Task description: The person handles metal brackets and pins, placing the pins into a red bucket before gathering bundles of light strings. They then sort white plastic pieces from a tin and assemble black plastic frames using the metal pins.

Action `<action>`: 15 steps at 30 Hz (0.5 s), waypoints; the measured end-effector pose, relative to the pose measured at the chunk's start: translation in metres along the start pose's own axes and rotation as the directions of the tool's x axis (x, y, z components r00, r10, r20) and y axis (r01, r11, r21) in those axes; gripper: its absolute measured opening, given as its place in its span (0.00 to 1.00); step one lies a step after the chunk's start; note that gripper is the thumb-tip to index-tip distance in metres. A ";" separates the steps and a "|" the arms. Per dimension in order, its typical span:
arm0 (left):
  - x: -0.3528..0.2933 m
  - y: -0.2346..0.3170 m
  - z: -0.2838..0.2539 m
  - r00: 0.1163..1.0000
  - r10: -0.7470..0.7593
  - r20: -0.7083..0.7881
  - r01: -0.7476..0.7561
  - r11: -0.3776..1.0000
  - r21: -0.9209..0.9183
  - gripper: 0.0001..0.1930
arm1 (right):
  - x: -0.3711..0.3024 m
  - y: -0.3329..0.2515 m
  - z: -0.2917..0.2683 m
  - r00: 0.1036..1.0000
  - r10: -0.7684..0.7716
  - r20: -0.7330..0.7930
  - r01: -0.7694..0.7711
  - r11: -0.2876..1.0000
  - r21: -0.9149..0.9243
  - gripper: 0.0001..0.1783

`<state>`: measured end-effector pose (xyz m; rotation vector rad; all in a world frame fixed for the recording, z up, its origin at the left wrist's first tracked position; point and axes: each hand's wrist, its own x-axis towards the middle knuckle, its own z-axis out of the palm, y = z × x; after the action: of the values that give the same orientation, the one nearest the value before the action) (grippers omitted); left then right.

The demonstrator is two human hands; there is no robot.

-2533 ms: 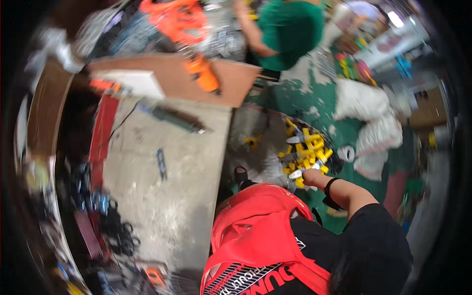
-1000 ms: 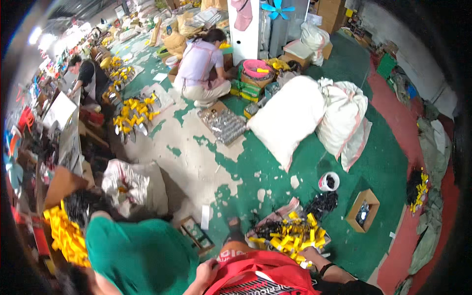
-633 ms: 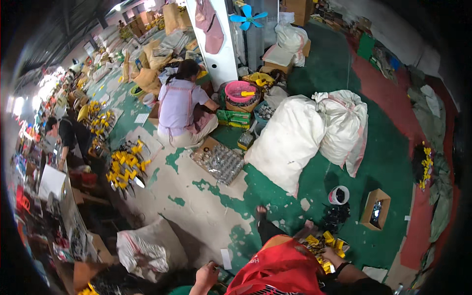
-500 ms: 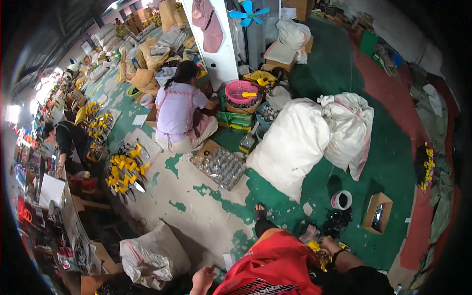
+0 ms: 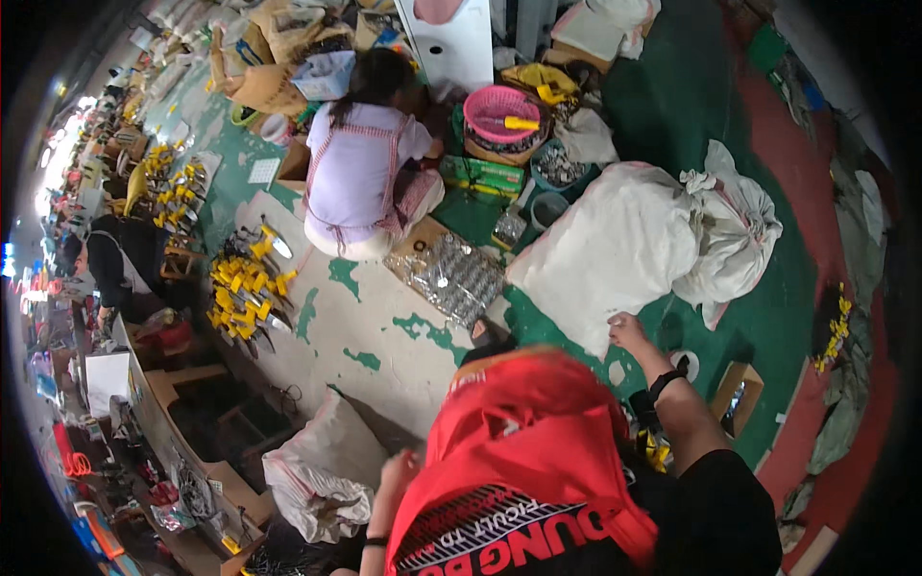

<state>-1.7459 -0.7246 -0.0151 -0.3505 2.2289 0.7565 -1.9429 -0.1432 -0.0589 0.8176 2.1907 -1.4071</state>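
Note:
My right hand (image 5: 628, 331) is raised, fingers curled inward, and overlaps the lower corner of a large white woven sack (image 5: 610, 250); whether it touches the sack is unclear. Nothing shows in that hand. A dark band circles the wrist. My left hand (image 5: 400, 470) hangs low beside the red printed apron (image 5: 523, 413) on my front, its fingers curled with nothing visible in them. Next to it on the floor lies a crumpled whitish sack (image 5: 322, 466). Yellow-and-black parts (image 5: 656, 449) show partly beneath my right arm.
A co-worker (image 5: 360, 163) crouches beside a plastic-covered tray of small clear items (image 5: 447, 274). Behind are a pink basket (image 5: 501, 113) and a second tied sack (image 5: 730, 230). Yellow-handled parts (image 5: 250, 288) lie heaped to the left. An open carton (image 5: 737, 398) stands at right.
My right hand has left the yellow parts by the floor and risen up and forward to the white sack's corner. My left hand has moved slightly up. The view has tilted downward.

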 end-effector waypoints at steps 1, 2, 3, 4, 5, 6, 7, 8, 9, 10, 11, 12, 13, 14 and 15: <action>0.027 -0.052 0.015 0.990 -0.139 0.010 0.132 0.918 -0.375 0.12 | -0.002 0.016 -0.003 0.997 0.023 0.075 -0.003 0.966 -0.258 0.10; 0.034 0.010 -0.032 0.991 -0.126 0.040 0.132 0.918 -0.374 0.12 | -0.010 0.029 -0.006 0.993 0.072 0.098 -0.014 0.869 -0.495 0.10; 0.044 0.083 -0.082 0.982 0.091 -0.166 -0.075 0.992 0.101 0.12 | -0.022 0.040 -0.015 0.983 0.120 0.140 -0.023 0.833 -0.552 0.13; 0.051 0.083 -0.094 0.968 0.078 -0.241 -0.077 0.997 0.011 0.12 | -0.045 0.025 -0.017 0.962 0.159 0.222 0.010 0.793 -0.609 0.16; 0.055 0.108 -0.117 0.972 0.068 -0.227 -0.088 0.993 -0.081 0.12 | -0.054 0.025 -0.020 0.960 0.173 0.219 0.001 0.781 -0.624 0.16; 0.060 0.117 -0.129 0.963 0.093 -0.252 -0.132 0.981 -0.143 0.11 | -0.059 0.023 -0.024 0.931 0.284 0.228 -0.096 0.794 -0.600 0.18; 0.066 0.117 -0.133 0.964 0.082 -0.252 -0.140 0.965 -0.220 0.11 | -0.058 0.018 -0.028 0.890 0.389 0.238 -0.194 0.794 -0.576 0.20; 0.071 0.115 -0.134 0.965 0.068 -0.255 -0.145 0.943 -0.299 0.11 | -0.049 0.010 -0.030 0.888 0.395 0.235 -0.193 0.784 -0.590 0.20; 0.076 0.109 -0.133 0.966 0.055 -0.253 -0.137 0.939 -0.316 0.11 | -0.032 -0.001 -0.032 0.931 0.273 0.241 -0.022 0.703 -0.711 0.21; 0.082 0.100 -0.130 0.973 0.029 -0.230 -0.092 0.960 -0.266 0.11 | -0.015 -0.013 -0.034 0.951 0.149 0.271 0.139 0.577 -0.805 0.22; 0.085 0.092 -0.124 0.977 -0.007 -0.213 -0.040 0.976 -0.214 0.12 | -0.011 -0.055 -0.026 0.970 0.147 0.195 0.045 0.677 -0.734 0.19; 0.086 0.088 -0.117 0.977 -0.020 -0.212 -0.031 0.971 -0.238 0.12 | 0.007 -0.068 -0.029 0.974 0.085 0.211 0.092 0.701 -0.707 0.21; 0.088 0.087 -0.112 0.973 -0.028 -0.231 -0.005 0.990 -0.140 0.12 | 0.024 -0.079 -0.031 0.975 0.022 0.222 0.137 0.727 -0.672 0.23; 0.091 0.091 -0.110 0.967 -0.037 -0.252 0.027 0.999 -0.043 0.13 | 0.040 -0.106 -0.024 0.970 0.190 0.151 -0.079 0.837 -0.542 0.19; 0.090 0.098 -0.106 0.973 -0.087 -0.214 0.059 0.989 -0.136 0.13 | 0.054 -0.127 -0.021 0.973 0.175 0.154 -0.076 0.864 -0.497 0.15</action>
<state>-1.9121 -0.7138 0.0181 -0.6023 2.3624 0.8591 -2.0686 -0.1513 0.0020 0.5931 2.1525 -0.7702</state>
